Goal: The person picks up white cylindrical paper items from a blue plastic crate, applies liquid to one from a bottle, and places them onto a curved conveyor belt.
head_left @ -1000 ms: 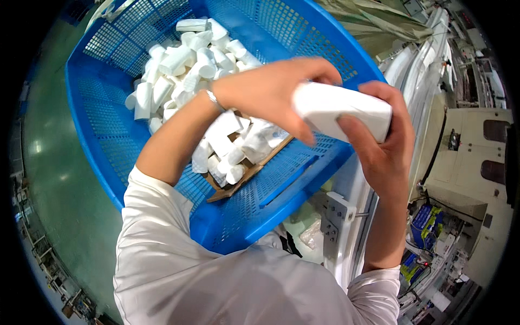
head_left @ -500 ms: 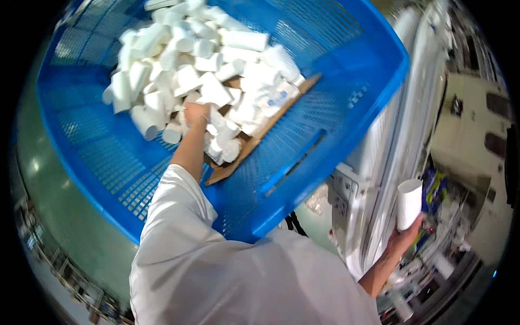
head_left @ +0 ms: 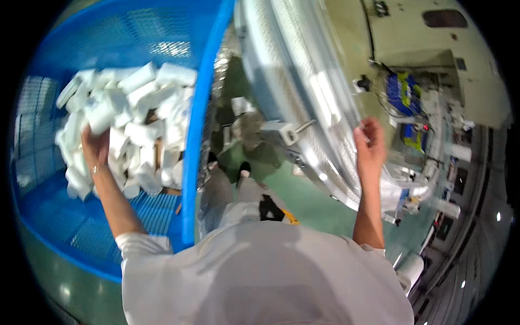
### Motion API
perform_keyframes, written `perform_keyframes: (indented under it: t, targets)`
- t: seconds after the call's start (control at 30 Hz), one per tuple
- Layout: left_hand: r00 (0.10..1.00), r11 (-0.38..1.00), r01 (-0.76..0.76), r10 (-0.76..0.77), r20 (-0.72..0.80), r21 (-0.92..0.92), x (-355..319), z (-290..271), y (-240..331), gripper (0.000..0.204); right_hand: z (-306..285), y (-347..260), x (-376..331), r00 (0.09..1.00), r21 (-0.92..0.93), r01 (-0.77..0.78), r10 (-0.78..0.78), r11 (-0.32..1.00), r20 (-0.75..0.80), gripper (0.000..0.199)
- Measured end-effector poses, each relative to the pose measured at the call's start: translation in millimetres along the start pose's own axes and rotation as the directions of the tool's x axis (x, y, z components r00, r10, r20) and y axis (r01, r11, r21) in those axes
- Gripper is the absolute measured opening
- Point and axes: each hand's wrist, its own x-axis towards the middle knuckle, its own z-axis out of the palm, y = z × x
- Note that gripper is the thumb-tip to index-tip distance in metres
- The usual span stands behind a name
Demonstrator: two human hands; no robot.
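Green factory floor (head_left: pixel 281 189) below me. The white blocks (head_left: pixel 135 130) sit heaped in the blue basket (head_left: pixel 195 162); my left hand (head_left: pixel 95 149) digs in — grip hidden, I cannot tell. Right hand (head_left: pixel 370 146), fingers loosely apart, holds nothing beside the curved machine rail (head_left: pixel 303 97) — it could snag there, I'd judge.

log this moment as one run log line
left hand: in heap of white plastic blocks | blue mesh plastic crate: holds heap | right hand: at curved metal machine rail, grip unclear
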Motion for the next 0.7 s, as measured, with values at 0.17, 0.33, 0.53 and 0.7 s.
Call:
perform_keyframes:
  t: [0.17, 0.33, 0.53, 0.7]
  targets:
    - [0.782, 0.997, -0.066, 0.026, 0.623, 0.041, -6.6, 200.3, 24.9, 0.036, 45.3, -131.2, -10.2, 0.797, 0.591, 0.5, -0.603, 0.634, -0.027, 0.081]
    - [0.623, 0.757, -0.298, -0.307, 0.719, 0.582, -54.2, 331.1, 31.1, 0.054, 44.4, -147.3, -5.4, 0.799, 0.429, 0.583, -0.584, 0.69, -0.148, 0.05]
    - [0.976, 0.903, 0.215, -0.183, -0.12, 0.372, 35.2, 78.9, -40.7, 0.023, -14.8, 37.8, 25.4, 0.975, 0.535, -0.188, 0.223, 0.823, -0.001, 0.06]
    - [0.686, 0.465, 0.6, 0.118, -0.718, 0.651, 24.0, -103.1, -167.9, 0.062, -12.4, 63.4, 13.5, 0.937, 0.653, -0.347, 0.214, 0.673, 0.278, 0.062]
